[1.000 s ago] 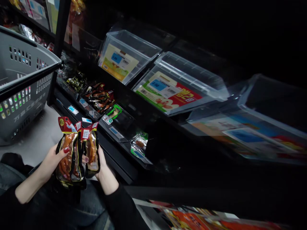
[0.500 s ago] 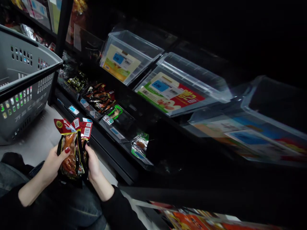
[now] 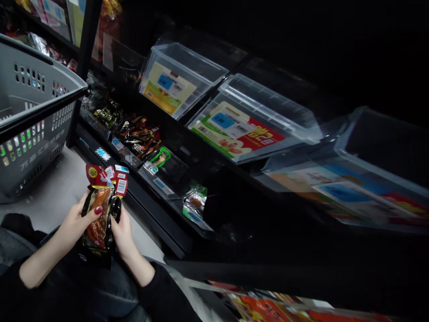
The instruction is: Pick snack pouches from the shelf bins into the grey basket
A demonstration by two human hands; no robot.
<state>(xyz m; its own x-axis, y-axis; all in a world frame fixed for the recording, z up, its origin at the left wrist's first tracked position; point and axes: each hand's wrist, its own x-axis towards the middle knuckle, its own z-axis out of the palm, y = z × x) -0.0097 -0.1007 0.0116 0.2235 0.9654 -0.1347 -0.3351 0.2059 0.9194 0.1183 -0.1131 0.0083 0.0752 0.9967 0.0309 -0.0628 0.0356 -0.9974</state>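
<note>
Several vacuum-sealed meat packs point(image 3: 98, 212), black with red tops and clear windows on brown meat, are stacked upright above my lap. My left hand point(image 3: 78, 219) is closed round the left side of the stack, its red-nailed thumb across the front pack. On the right edge, my right hand point(image 3: 124, 235) grips the packs behind, thumb toward the front. White barcode labels show on the red tops. How many packs there are is hard to make out, and the fingers behind them are hidden. Similar brown meat packs point(image 3: 140, 137) fill a low shelf bin ahead.
A grey shopping basket point(image 3: 31, 94) with slotted sides stands at left. Clear plastic bins point(image 3: 182, 80) with price tags line the upper shelf. On the low shelf lie a green-edged pack point(image 3: 161, 156) and a silver-green pack point(image 3: 196, 201). Orange-red packages point(image 3: 261, 308) lie at the bottom right.
The packs have been drawn closer together, and the front one stands straighter with its top shifted right. My right hand has moved slightly left and down, its thumb now against the packs.
</note>
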